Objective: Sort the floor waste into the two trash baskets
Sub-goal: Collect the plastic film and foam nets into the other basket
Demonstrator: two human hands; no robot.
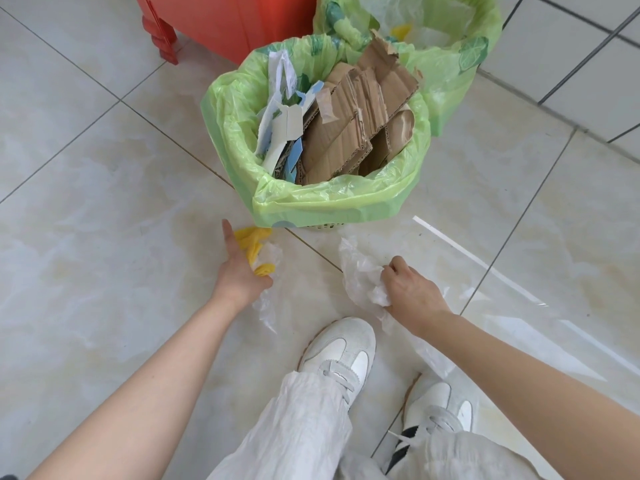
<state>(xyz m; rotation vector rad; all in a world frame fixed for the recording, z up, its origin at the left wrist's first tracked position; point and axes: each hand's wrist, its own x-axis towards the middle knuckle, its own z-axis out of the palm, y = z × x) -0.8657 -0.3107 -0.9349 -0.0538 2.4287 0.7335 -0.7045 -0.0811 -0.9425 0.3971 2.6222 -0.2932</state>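
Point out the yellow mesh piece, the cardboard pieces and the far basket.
yellow mesh piece [250, 241], head view, on its bunched upper part.
cardboard pieces [349, 133], head view, on a corrugated face.
far basket [485, 39], head view, on its green liner's rim.

Both bare forearms reach forward and down from the bottom corners. Left hand [239, 271] low near the floor, index finger straight and pointing ahead, other fingers curled round a yellow-and-clear plastic scrap [258, 252]. Right hand [410, 291] back up, knuckles toward camera, fingers curled gripping crumpled clear plastic [360, 275]. Hands apart, not touching. Legs bent, both feet below the arms.
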